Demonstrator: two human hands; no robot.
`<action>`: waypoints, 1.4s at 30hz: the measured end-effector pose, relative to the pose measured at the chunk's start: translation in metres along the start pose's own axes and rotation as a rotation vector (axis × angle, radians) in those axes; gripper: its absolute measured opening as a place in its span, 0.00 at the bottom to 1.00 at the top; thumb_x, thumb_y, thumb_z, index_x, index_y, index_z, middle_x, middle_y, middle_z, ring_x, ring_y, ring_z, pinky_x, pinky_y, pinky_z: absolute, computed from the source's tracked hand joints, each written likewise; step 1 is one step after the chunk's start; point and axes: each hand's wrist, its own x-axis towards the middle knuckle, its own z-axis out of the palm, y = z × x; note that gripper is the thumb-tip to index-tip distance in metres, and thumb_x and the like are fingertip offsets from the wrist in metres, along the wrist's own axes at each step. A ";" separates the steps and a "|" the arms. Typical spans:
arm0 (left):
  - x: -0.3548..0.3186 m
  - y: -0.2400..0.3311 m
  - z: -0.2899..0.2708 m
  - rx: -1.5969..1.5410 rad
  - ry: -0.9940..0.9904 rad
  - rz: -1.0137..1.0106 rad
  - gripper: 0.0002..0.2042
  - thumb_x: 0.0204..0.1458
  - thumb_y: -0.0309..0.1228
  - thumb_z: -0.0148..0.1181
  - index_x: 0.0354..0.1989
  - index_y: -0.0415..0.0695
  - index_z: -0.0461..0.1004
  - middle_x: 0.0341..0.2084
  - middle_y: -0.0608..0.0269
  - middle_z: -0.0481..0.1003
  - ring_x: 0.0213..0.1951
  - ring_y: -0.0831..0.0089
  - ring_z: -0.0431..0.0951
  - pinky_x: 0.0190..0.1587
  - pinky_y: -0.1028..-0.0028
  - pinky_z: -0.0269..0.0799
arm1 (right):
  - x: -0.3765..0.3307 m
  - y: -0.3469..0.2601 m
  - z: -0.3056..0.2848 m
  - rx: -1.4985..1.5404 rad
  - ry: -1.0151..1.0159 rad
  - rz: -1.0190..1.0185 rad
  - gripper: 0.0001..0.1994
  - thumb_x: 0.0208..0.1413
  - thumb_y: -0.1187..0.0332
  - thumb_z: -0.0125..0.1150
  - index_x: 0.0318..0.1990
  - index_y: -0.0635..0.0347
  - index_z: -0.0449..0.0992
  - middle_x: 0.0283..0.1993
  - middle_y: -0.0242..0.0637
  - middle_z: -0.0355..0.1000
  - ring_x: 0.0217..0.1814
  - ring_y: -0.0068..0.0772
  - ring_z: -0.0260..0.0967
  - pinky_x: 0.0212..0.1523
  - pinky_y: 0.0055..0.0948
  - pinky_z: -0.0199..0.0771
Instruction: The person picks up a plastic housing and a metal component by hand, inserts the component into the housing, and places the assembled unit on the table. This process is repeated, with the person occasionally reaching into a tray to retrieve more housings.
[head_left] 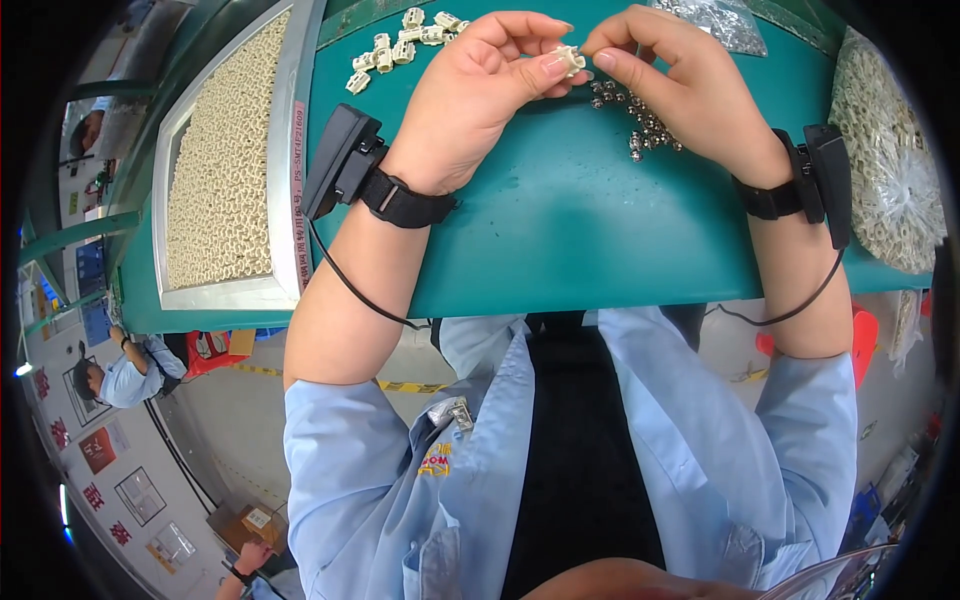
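Note:
My left hand (485, 85) pinches a small cream plastic housing (570, 62) between thumb and fingers, above the far part of the green table. Close against its right end is my right hand (680, 85), thumb and index finger drawn together; whatever they hold, if anything, is too small to make out. Below the fingertips, partly behind the right hand, lies a loose pile of small shiny metal pieces (645, 128). Several more cream housings (384, 58) are scattered on the table beyond my left wrist.
A metal-framed tray (230, 298) packed with cream housings stands at the left. Clear bags sit around: one of metal pieces (725, 25) at the far side, one of cream parts (890, 170) at the right. Cabled black devices (345, 165) are strapped to both wrists. Another person (140, 370) is at far left.

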 end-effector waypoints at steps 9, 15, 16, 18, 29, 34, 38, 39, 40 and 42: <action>-0.005 0.015 0.017 -0.041 0.305 -0.329 0.11 0.56 0.23 0.56 0.47 0.38 0.67 0.35 0.61 0.75 0.37 0.78 0.75 0.44 0.80 0.72 | -0.001 0.002 0.001 0.031 -0.025 0.086 0.05 0.53 0.75 0.58 0.37 0.65 0.75 0.31 0.42 0.72 0.30 0.34 0.70 0.32 0.27 0.69; -0.007 0.018 0.017 -0.023 0.324 -0.344 0.11 0.56 0.23 0.56 0.47 0.38 0.67 0.35 0.62 0.75 0.37 0.78 0.75 0.43 0.80 0.72 | -0.001 0.000 0.003 0.076 -0.012 0.071 0.06 0.53 0.76 0.57 0.38 0.65 0.75 0.32 0.42 0.73 0.30 0.34 0.71 0.32 0.27 0.70; -0.007 0.018 0.017 -0.018 0.322 -0.349 0.11 0.56 0.23 0.56 0.47 0.38 0.67 0.35 0.62 0.74 0.37 0.78 0.75 0.43 0.81 0.72 | -0.001 0.000 0.002 0.043 -0.015 0.044 0.06 0.53 0.76 0.57 0.38 0.65 0.76 0.32 0.42 0.73 0.30 0.34 0.71 0.32 0.27 0.70; -0.006 0.018 0.017 -0.013 0.319 -0.355 0.11 0.56 0.23 0.56 0.47 0.38 0.67 0.35 0.62 0.74 0.37 0.79 0.75 0.43 0.81 0.72 | -0.001 -0.001 0.000 -0.022 -0.020 -0.008 0.05 0.53 0.76 0.57 0.37 0.65 0.76 0.32 0.42 0.73 0.31 0.35 0.71 0.32 0.27 0.70; 0.002 0.001 -0.002 0.091 -0.153 0.159 0.11 0.56 0.24 0.57 0.47 0.38 0.67 0.35 0.62 0.74 0.36 0.79 0.75 0.43 0.81 0.72 | 0.000 -0.002 0.001 0.061 -0.002 0.039 0.05 0.52 0.77 0.59 0.36 0.65 0.78 0.29 0.40 0.73 0.30 0.30 0.71 0.32 0.25 0.70; -0.005 0.014 0.014 -0.017 0.293 -0.347 0.11 0.56 0.24 0.57 0.46 0.38 0.68 0.35 0.62 0.74 0.36 0.79 0.74 0.43 0.81 0.72 | 0.000 -0.011 0.000 0.190 -0.004 0.173 0.05 0.52 0.77 0.60 0.36 0.67 0.77 0.28 0.38 0.74 0.28 0.24 0.70 0.31 0.23 0.69; 0.005 0.007 0.007 0.077 -0.158 0.150 0.11 0.56 0.24 0.57 0.47 0.38 0.68 0.35 0.63 0.74 0.36 0.79 0.74 0.43 0.81 0.72 | -0.002 -0.012 -0.002 0.144 0.003 0.137 0.04 0.52 0.77 0.60 0.34 0.67 0.77 0.28 0.37 0.74 0.28 0.22 0.70 0.30 0.22 0.70; 0.000 0.009 0.010 0.034 -0.009 -0.014 0.12 0.56 0.24 0.57 0.47 0.38 0.68 0.35 0.63 0.74 0.36 0.79 0.74 0.43 0.81 0.72 | -0.002 -0.012 -0.002 0.144 0.003 0.138 0.04 0.52 0.77 0.60 0.34 0.67 0.77 0.28 0.37 0.74 0.28 0.22 0.70 0.30 0.22 0.70; -0.004 0.012 0.013 -0.009 0.140 -0.178 0.12 0.56 0.24 0.58 0.47 0.38 0.68 0.35 0.63 0.74 0.36 0.79 0.74 0.43 0.81 0.72 | -0.001 -0.011 -0.002 0.136 0.007 0.125 0.04 0.52 0.77 0.59 0.34 0.67 0.77 0.28 0.37 0.74 0.28 0.22 0.70 0.30 0.22 0.69; -0.004 0.011 0.014 -0.053 0.288 -0.342 0.12 0.55 0.24 0.58 0.47 0.38 0.68 0.35 0.63 0.74 0.36 0.79 0.74 0.42 0.81 0.72 | -0.001 -0.011 -0.002 0.117 0.013 0.096 0.03 0.52 0.76 0.59 0.33 0.67 0.76 0.27 0.36 0.74 0.27 0.22 0.69 0.29 0.22 0.69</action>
